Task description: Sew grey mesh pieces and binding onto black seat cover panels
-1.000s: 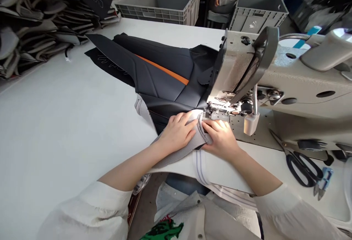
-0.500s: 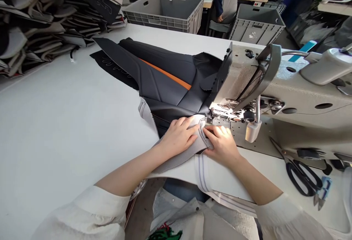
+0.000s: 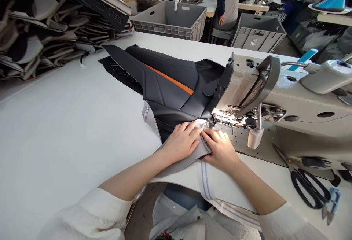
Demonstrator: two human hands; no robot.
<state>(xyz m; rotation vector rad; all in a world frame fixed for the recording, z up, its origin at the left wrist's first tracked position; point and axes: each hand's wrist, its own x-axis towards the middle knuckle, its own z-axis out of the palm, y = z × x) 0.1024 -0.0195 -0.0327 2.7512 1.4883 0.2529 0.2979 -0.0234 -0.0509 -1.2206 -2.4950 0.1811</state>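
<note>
Taking your two hands as the centre of the dial, you have the black cover (image 3: 167, 104) spread over the white surface (image 3: 82, 122) toward 11 o'clock, its orange stripe (image 3: 172, 80) slanting across the middle and its near end tucked in by the sewing machine. Your left hand (image 3: 181, 143) lies palm down on the cover's grey fabric edge (image 3: 174, 166), fingers side by side and the thumb a little apart, fingertips reaching almost to your other hand. Your right hand (image 3: 220, 148) is at the right border of that same grey fabric, index finger against it; you cannot tell from here whether the thumb closes on it from beneath. Just ahead at 1 o'clock is the lit presser foot (image 3: 211, 122), with the body of the sewing machine (image 3: 308, 93) stretching away around 2 o'clock. A striped white strip (image 3: 205, 181) hangs over the near rim at 6 o'clock. Toward 4 o'clock lie your black-handled scissors (image 3: 309, 188), with the blue snips (image 3: 331, 205) just beside them. Piled pieces (image 3: 35, 38) fill 10 o'clock, a large grey crate (image 3: 167, 31) stands between 11 and 12, and a smaller crate (image 3: 255, 40) stands at 1.
</note>
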